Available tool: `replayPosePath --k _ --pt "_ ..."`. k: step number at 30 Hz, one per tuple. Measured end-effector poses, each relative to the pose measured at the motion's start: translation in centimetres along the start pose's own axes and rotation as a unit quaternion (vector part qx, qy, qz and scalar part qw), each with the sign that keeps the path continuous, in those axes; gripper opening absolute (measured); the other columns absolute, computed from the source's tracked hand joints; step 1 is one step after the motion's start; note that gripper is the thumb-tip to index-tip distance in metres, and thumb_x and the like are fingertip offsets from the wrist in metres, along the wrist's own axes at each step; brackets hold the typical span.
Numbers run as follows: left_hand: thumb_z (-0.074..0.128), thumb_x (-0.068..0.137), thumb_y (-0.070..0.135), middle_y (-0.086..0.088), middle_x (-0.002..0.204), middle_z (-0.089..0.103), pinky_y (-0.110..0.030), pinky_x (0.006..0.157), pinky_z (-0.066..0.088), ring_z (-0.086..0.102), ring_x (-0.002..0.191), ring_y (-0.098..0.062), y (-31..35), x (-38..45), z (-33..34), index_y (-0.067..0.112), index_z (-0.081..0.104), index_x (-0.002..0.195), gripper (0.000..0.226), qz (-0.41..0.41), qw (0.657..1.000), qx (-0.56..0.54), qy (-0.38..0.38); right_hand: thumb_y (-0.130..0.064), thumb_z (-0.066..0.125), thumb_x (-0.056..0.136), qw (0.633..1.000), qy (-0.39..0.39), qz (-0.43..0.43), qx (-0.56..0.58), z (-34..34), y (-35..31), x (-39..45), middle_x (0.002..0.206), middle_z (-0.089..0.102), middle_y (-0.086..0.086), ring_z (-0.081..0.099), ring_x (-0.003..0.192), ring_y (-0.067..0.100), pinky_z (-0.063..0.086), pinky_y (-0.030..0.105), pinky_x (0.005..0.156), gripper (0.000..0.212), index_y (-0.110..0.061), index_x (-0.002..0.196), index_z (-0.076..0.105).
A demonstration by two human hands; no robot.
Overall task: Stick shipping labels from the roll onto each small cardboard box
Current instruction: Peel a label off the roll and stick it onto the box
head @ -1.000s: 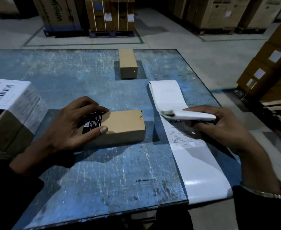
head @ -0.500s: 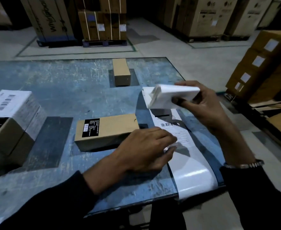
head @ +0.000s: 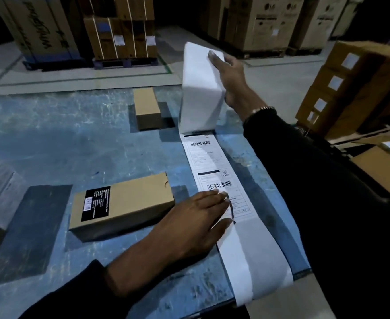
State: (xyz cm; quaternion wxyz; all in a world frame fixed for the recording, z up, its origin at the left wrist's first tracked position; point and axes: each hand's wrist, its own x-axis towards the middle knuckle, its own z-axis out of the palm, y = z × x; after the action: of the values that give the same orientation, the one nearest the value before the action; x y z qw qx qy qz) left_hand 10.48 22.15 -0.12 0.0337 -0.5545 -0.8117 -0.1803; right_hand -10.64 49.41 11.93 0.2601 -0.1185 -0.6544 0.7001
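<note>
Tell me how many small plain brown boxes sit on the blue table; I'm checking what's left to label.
2: one small box near the left hand, one small box at the far edge. Others may be out of frame.

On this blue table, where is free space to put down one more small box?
Free: the wide patch of the blue table left of the far box, and the front strip below the near box. Crowded: the right side, where the label strip lies under the left hand and the right hand lifts the label stack.

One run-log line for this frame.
left hand: presses label strip | right hand: holds label stack raised | near box: no shipping label
</note>
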Motion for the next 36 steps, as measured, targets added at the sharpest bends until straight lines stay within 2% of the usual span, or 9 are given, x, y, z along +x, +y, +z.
replayPosePath --k 5,9,10,14,19,23,27,31,36 --pt "0.038 0.111 0.05 0.0 0.156 0.059 -0.033 0.121 0.042 0.048 0.147 -0.017 -0.1 -0.1 0.0 0.016 0.064 0.146 0.056 -0.005 1.0 -0.023 0.003 -0.024 0.083 0.093 0.989 -0.078 0.089 -0.085 1.1 1.7 2.6 0.072 0.068 0.001 0.066 0.061 0.015 0.055 0.029 0.062 0.024 -0.009 0.1 0.064" --pt "0.036 0.111 0.048 0.0 0.156 0.058 -0.036 0.118 0.047 0.049 0.147 -0.018 -0.1 -0.1 0.2 0.015 0.065 0.145 0.055 -0.008 1.0 -0.02 0.0 0.002 0.073 0.093 0.972 -0.089 0.116 -0.184 1.3 6.4 3.1 0.066 0.051 0.007 0.051 0.053 0.018 0.041 0.028 0.055 0.028 -0.014 0.08 0.054" --pt "0.036 0.111 0.049 0.001 0.157 0.056 -0.037 0.118 0.046 0.047 0.148 -0.017 -0.1 -0.1 0.3 0.016 0.063 0.146 0.056 -0.013 1.0 -0.018 -0.003 0.006 0.07 0.092 0.974 -0.074 0.107 -0.187 1.3 7.4 3.0 0.07 0.052 0.008 0.051 0.057 0.018 0.041 0.03 0.056 0.018 -0.009 0.095 0.061" --pt "0.037 0.113 0.051 0.004 0.16 0.053 -0.039 0.117 0.047 0.044 0.15 -0.015 -0.1 -0.2 0.6 0.019 0.058 0.152 0.055 -0.024 1.0 -0.01 -0.008 -0.01 0.082 0.083 0.974 -0.044 0.112 -0.19 0.9 9.9 3.7 0.119 0.067 0.018 0.068 0.094 0.026 0.057 0.034 0.083 0.084 -0.005 0.156 0.041" --pt "0.039 0.112 0.051 0.004 0.159 0.054 -0.038 0.116 0.049 0.043 0.151 -0.013 -0.2 -0.6 0.8 0.018 0.059 0.152 0.055 -0.03 0.999 -0.015 -0.004 -0.037 0.091 0.085 0.927 -0.198 0.028 -0.318 0.6 6.2 -2.1 0.136 0.059 0.003 0.065 0.107 0.013 0.059 0.02 0.085 0.079 -0.017 0.153 0.053" --pt "0.041 0.112 0.053 0.006 0.161 0.052 -0.035 0.119 0.045 0.04 0.152 -0.01 0.0 -0.8 0.8 0.02 0.058 0.153 0.055 -0.036 0.999 -0.027 -0.001 -0.083 0.077 0.074 0.817 -0.278 -0.019 -0.505 -0.9 7.6 -5.8 0.175 0.026 0.006 0.027 0.16 0.022 0.025 0.043 0.13 0.094 -0.045 0.155 0.05" --pt "0.044 0.112 0.05 0.004 0.16 0.053 -0.035 0.12 0.044 0.042 0.151 -0.011 -0.1 -0.8 0.5 0.018 0.059 0.152 0.053 -0.028 0.999 -0.031 0.001 -0.044 0.074 0.096 0.841 -0.201 -0.119 -0.487 -1.7 9.6 -6.6 0.156 0.053 0.016 0.05 0.146 0.032 0.035 0.032 0.118 0.059 -0.028 0.151 0.061" --pt "0.042 0.112 0.052 0.004 0.161 0.051 -0.037 0.119 0.044 0.041 0.152 -0.011 -0.3 -0.7 0.5 0.018 0.058 0.153 0.055 -0.026 0.999 -0.026 -0.002 -0.013 0.06 0.085 0.881 -0.16 -0.121 -0.428 -1.9 10.0 -6.7 0.146 0.061 0.021 0.058 0.137 0.034 0.041 0.033 0.117 0.056 -0.014 0.14 0.07" --pt "0.043 0.112 0.05 0.003 0.161 0.052 -0.037 0.12 0.044 0.042 0.151 -0.013 -0.2 -0.7 0.4 0.017 0.058 0.153 0.055 -0.021 0.999 -0.025 0.003 -0.024 0.061 0.078 0.914 -0.132 -0.095 -0.372 -2.0 9.3 -7.8 0.14 0.053 -0.003 0.047 0.141 0.028 0.041 0.051 0.119 0.056 -0.028 0.133 0.072"
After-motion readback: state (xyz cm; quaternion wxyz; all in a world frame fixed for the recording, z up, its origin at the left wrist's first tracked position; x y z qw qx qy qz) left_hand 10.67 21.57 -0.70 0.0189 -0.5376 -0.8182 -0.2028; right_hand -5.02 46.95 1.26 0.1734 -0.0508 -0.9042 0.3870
